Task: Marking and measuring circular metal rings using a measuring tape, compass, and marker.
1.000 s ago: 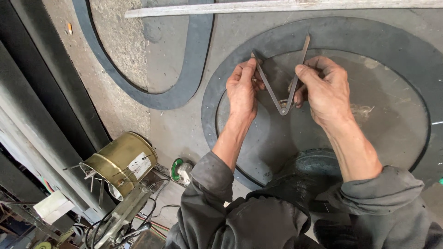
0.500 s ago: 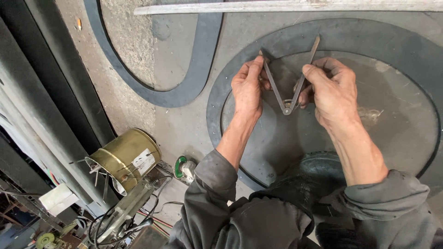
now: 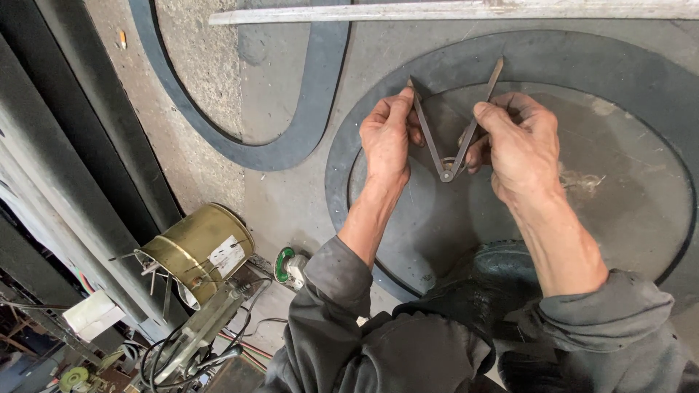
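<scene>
Brass-coloured metal is seen at the near left, where a cylindrical can (image 3: pixel 195 251) lies tilted on its side among wires and scrap, with a pale label on its end. Just right of it, a small green-rimmed spool (image 3: pixel 285 265) rests on the concrete floor (image 3: pixel 291 196). Farther away, a curved band of dark rubber sheet (image 3: pixel 306 138) is laid on the floor in a U shape, and a long pale metal strip (image 3: pixel 451 11) runs across the far edge.

Right of centre, a large dark rubber ring (image 3: pixel 336 182) is laid flat, enclosing a grey round disc (image 3: pixel 626 218). Over the ring's far left portion, a metal divider (image 3: pixel 448 138) is held with its hinge toward the near side and its two legs spread in a V pointing far. The left leg is gripped by the left hand (image 3: pixel 386 142), fingers closed around it near the tip, which lies over the ring's inner edge. The right leg is pinched by the right hand (image 3: pixel 520 149), thumb and fingers closed on its middle, with the leg's tip projecting beyond the hand over the ring. Grey sleeves cover both forearms at the near edge.
</scene>
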